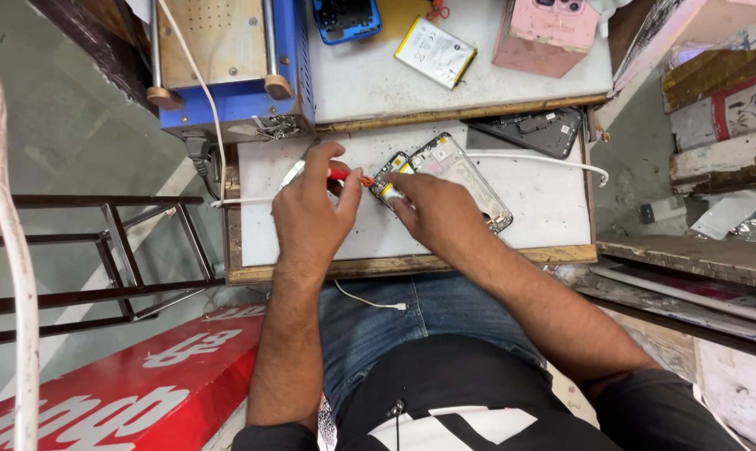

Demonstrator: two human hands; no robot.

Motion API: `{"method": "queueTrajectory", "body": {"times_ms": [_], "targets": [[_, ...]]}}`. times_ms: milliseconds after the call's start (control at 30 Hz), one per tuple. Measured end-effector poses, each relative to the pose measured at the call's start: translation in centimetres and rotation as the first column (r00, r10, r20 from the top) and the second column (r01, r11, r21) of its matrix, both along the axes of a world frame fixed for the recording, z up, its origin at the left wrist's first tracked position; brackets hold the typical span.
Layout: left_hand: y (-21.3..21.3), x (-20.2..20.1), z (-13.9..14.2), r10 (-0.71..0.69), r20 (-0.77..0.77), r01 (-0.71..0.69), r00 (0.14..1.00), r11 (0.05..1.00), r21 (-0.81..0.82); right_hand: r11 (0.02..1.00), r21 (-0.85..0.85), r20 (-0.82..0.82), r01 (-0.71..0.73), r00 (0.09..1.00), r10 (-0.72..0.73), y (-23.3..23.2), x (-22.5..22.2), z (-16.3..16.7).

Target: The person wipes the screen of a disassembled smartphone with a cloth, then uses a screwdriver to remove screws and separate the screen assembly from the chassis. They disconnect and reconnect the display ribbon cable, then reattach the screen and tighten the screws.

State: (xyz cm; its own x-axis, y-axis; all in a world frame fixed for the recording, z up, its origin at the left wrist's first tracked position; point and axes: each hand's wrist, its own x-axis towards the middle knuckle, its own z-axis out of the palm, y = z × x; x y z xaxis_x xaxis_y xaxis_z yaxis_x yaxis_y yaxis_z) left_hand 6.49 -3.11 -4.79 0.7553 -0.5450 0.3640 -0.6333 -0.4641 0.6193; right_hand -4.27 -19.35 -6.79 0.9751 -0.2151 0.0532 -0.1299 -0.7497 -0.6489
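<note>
On the near white counter (545,209), just in front of my lap, lies the opened smartphone with its back cover off and pale inner frame showing (457,171), angled from far left to near right. My left hand (311,213) has its grip closed on a slim red-handled screwdriver (344,174), the orange tip pointing right at the phone's upper left corner. My right hand (436,209) presses down on that same corner, fingers together pinning the frame near a small yellow part; whether they pinch anything I cannot tell. I judge the work to be at the fastener stage around the camera end of the phone, with the tool tip just meeting the board. The next move calls for a steady, upright tip and firm hold on the frame so it does not skid. Farther off sit a blue metal machine with a wooden top (227,58), a flat white battery pack (435,52), a pink box (545,33) and a dark phone back cover (532,129).
</note>
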Motion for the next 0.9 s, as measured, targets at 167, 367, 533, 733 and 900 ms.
{"method": "queueTrajectory", "body": {"times_ms": [167, 367, 533, 733, 900], "targets": [[0.7, -0.5, -0.5, 0.001, -0.051, -0.005, 0.999, 0.996, -0.088, 1.000, -0.011, 0.108, 0.001, 0.994, 0.000, -0.1, 1.2, -0.3], [2.1, -1.0, -2.1, 0.044, -0.163, -0.097, 0.986, 0.937, -0.335, 1.000, -0.004, 0.087, -0.029, 0.996, 0.029, -0.1, 2.7, 0.6], [4.5, -0.4, -3.1, 0.098, -0.338, -0.298, 0.936, 0.731, -0.613, 0.995, -0.104, 0.231, -0.011, 0.972, 0.035, 0.1, 5.2, 2.3], [5.7, -1.0, -4.4, 0.147, -0.372, -0.358, 0.916, 0.718, -0.597, 0.991, -0.106, 0.399, -0.087, 0.909, 0.123, 1.2, 9.1, 3.1], [6.9, -1.4, -6.2, 0.167, -0.390, -0.377, 0.906, 0.738, -0.560, 0.987, -0.128, 0.237, -0.102, 0.963, 0.130, -1.3, 8.8, 1.4]]}}
